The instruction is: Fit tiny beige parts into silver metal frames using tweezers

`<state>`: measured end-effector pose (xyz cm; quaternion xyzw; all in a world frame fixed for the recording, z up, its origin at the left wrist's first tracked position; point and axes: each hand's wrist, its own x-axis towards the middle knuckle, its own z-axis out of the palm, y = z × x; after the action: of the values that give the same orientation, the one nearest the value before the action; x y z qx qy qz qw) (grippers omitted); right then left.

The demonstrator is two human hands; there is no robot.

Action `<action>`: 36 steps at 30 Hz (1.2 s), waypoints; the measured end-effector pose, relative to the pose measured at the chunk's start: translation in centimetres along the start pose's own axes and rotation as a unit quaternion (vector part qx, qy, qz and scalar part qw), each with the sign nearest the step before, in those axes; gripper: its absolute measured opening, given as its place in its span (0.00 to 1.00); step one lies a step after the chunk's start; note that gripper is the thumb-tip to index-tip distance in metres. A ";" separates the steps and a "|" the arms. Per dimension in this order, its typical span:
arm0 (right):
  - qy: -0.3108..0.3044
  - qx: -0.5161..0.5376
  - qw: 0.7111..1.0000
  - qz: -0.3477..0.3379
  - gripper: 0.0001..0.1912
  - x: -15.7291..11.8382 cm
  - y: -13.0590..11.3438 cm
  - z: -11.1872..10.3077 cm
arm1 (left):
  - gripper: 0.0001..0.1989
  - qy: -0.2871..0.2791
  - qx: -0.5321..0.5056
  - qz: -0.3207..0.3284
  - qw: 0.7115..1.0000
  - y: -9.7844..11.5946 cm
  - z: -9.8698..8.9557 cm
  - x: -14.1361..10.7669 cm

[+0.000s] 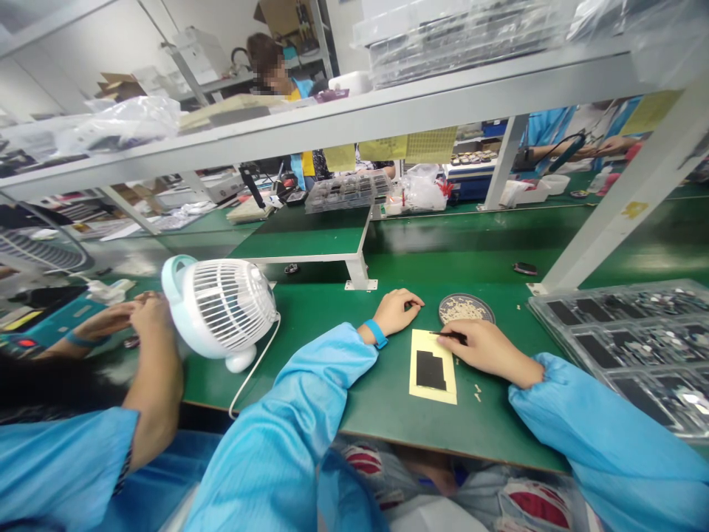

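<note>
Near the front edge of the tabletop (382, 399): yellow sheet (418, 388), black piece (430, 371) on it.
Right hand (487, 351): pinching dark slender tool (455, 336) at sheet's far edge.
Left hand (394, 312): loosely curled; grasp unclear.

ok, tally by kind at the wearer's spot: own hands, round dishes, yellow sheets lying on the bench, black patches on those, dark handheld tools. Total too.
Hands (left hand, right hand): 2
Round dish: 1
Yellow sheet: 1
Black patch: 1
Dark tool: 1
Total: 6
Pale bits left out: too small, piled.
</note>
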<state>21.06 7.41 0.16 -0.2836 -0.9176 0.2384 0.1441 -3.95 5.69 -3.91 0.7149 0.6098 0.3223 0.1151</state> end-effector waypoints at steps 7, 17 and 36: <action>0.001 -0.002 1.000 -0.008 0.13 -0.1 0.1 0.1 | 0.10 0.000 0.000 0.005 1.000 -0.1 0.0 0.0; 0.003 -0.003 1.000 -0.005 0.13 -0.1 0.1 0.1 | 0.10 0.000 0.002 0.001 1.000 -0.2 0.1 0.0; 0.004 -0.002 1.000 -0.006 0.13 0.0 -0.1 0.0 | 0.09 -0.002 0.001 -0.002 1.000 0.0 0.0 0.0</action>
<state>21.01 7.34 0.18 -0.2795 -0.9191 0.2350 0.1483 -3.97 5.69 -3.98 0.7143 0.6115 0.3201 0.1157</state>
